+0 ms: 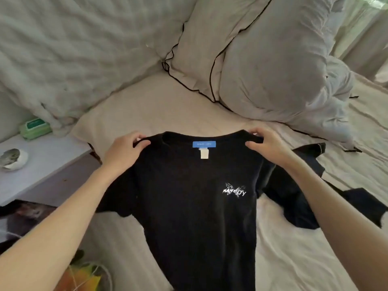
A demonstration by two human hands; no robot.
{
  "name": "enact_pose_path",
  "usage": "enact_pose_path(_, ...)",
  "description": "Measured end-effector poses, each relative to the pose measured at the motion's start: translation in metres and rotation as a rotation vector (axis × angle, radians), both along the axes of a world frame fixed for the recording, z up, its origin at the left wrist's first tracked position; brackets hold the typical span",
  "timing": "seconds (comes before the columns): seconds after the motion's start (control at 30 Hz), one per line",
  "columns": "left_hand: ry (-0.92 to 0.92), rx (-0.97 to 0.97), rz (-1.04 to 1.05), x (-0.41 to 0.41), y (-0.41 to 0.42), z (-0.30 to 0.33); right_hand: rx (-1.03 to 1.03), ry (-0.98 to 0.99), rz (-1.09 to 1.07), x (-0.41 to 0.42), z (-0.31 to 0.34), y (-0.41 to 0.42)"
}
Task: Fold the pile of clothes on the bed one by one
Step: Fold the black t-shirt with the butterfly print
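At nine o'clock our left hand (123, 150) pinches one shoulder of the black T-shirt (195, 196), fingers curled over the seam. The shirt hangs at dead centre, front toward us, blue neck label (204, 144) up at twelve, hem trailing toward six over the bed (147, 110). At two o'clock our right hand (265, 143) clamps the other shoulder the same way. Further out at three o'clock, another dark garment (302, 198) lies crumpled, waiting. No folded stack shows anywhere, so we judge we're early: this shirt isn't folded yet, and more remains.
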State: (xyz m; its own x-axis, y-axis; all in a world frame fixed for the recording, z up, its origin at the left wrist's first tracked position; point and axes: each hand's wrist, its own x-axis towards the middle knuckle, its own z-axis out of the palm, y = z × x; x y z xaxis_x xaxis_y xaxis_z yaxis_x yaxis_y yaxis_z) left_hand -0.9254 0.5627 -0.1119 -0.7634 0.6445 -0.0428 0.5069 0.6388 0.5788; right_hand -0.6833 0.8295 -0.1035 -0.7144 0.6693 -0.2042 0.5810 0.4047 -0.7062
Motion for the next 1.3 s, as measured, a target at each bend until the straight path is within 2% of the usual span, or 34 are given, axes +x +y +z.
enact_pose_path(0.07, 0.066, -0.027, 0.04, -0.014, 0.025, -0.031, 0.019, -0.017, -0.039, -0.021, -0.035, 0.016)
enact_pose_path(0.2, 0.137, -0.004, 0.05, -0.027, 0.054, -0.09, 0.183, -0.084, -0.157, -0.047, -0.098, 0.033)
enact_pose_path(0.27, 0.099, -0.049, 0.074, -0.022, 0.048, -0.122, 0.237, -0.118, -0.16, -0.049, -0.127, 0.024)
enact_pose_path(0.37, -0.074, -0.11, 0.132, 0.009, 0.01, -0.175, 0.241, -0.076, -0.17, -0.028, -0.172, -0.022)
enact_pose_path(0.5, -0.364, -0.233, 0.285, 0.077, -0.066, -0.227, 0.071, -0.104, -0.376, 0.052, -0.225, -0.107)
enact_pose_path(0.6, -0.53, -0.263, 0.297, 0.12, -0.11, -0.249, -0.058, -0.28, -0.526, 0.123, -0.248, -0.162)
enact_pose_path(0.7, -0.585, -0.289, 0.272, 0.141, -0.128, -0.266, -0.211, -0.45, -0.623, 0.172, -0.26, -0.199)
enact_pose_path(0.83, -0.602, -0.16, 0.253, 0.145, -0.127, -0.29, -0.361, -0.427, -0.722, 0.204, -0.271, -0.223)
enact_pose_path(0.93, -0.794, -0.043, 0.375, 0.141, -0.131, -0.306, -0.494, -0.443, -0.752, 0.225, -0.28, -0.233)
enact_pose_path(1.0, -0.803, -0.037, 0.414, 0.141, -0.137, -0.315, -0.55, -0.411, -0.77, 0.234, -0.282, -0.235)
enact_pose_path(1.07, -0.773, -0.066, 0.46, 0.148, -0.145, -0.319, -0.496, -0.363, -0.817, 0.242, -0.284, -0.236)
enact_pose_path(1.17, -0.826, -0.085, 0.504, 0.172, -0.162, -0.32, -0.253, -0.329, -0.857, 0.257, -0.28, -0.238)
enact_pose_path(1.3, -0.812, -0.148, 0.535, 0.205, -0.186, -0.309, -0.157, -0.338, -0.73, 0.279, -0.269, -0.237)
